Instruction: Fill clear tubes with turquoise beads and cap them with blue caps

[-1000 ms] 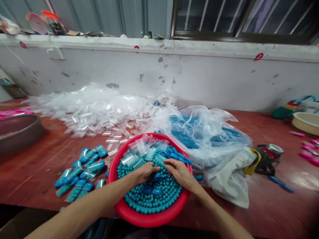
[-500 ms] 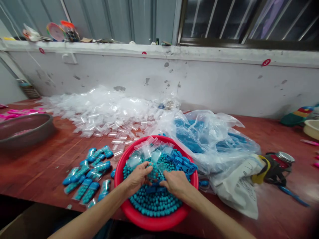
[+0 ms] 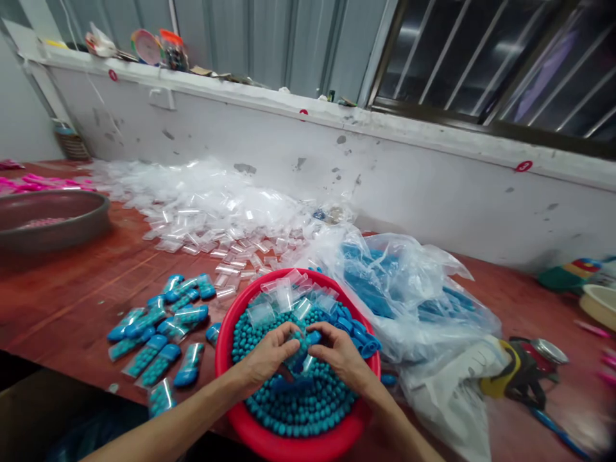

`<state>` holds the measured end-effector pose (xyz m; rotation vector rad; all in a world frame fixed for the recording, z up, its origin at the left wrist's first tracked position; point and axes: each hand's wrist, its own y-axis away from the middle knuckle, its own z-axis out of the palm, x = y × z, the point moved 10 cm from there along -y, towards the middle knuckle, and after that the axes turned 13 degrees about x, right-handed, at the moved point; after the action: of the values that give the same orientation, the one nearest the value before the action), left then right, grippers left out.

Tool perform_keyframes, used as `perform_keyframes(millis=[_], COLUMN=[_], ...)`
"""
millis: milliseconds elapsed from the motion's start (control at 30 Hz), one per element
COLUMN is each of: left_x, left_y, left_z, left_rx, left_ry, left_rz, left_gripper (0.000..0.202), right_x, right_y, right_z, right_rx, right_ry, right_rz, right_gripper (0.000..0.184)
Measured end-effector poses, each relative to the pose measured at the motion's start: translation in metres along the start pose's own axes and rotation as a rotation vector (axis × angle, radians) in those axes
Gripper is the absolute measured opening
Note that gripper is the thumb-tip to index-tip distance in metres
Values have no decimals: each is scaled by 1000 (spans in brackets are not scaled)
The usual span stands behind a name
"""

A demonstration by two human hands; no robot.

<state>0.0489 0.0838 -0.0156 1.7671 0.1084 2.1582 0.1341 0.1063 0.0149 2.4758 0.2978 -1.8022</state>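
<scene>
A red plastic basin (image 3: 240, 410) in front of me is full of small teal beads (image 3: 308, 401), with empty clear packets and blue caps at its far side. My left hand (image 3: 267, 356) and my right hand (image 3: 339, 356) meet over the beads. Both pinch a small clear packet (image 3: 301, 350) with beads in it and a blue cap at its top. The fingers of both hands are closed on it.
Filled blue-capped packets (image 3: 158, 327) lie left of the basin on the red table (image 3: 72, 276). A heap of empty clear packets (image 3: 202, 205) lies behind. A big clear bag of blue parts (image 3: 409, 282) sits right. A metal bowl (image 3: 48, 218) stands far left.
My hands have come together and lifted a packet slightly above the beads. The view has swung to the left and tilted.
</scene>
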Motion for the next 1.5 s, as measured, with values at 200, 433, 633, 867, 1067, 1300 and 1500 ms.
perform_keyframes(millis=[200,433,633,867,1067,1300,1500], left_x=[4,8,12,11,8,2,0], left_y=[-1,3,7,9,11,10,7], left_z=[1,3,-4,-1,5,7,1], left_rx=[34,-11,45,24,-11,-28,40], left_ry=[67,-108,-211,-218,-142,-79,-81], left_rz=[65,130,172,132,142,86,98], left_gripper=[34,26,17,19,29,54,45], right_x=[19,6,-28,-33,-26,-20,-25], right_y=[11,14,21,29,24,23,22], right_z=[16,8,-9,-30,-9,-14,-2], right_rx=[62,4,-63,-35,97,224,71], right_ry=[-501,-370,441,542,244,142,197], right_rz=[279,198,-235,-153,-58,-13,-126], right_gripper=[41,42,34,31,16,19,21])
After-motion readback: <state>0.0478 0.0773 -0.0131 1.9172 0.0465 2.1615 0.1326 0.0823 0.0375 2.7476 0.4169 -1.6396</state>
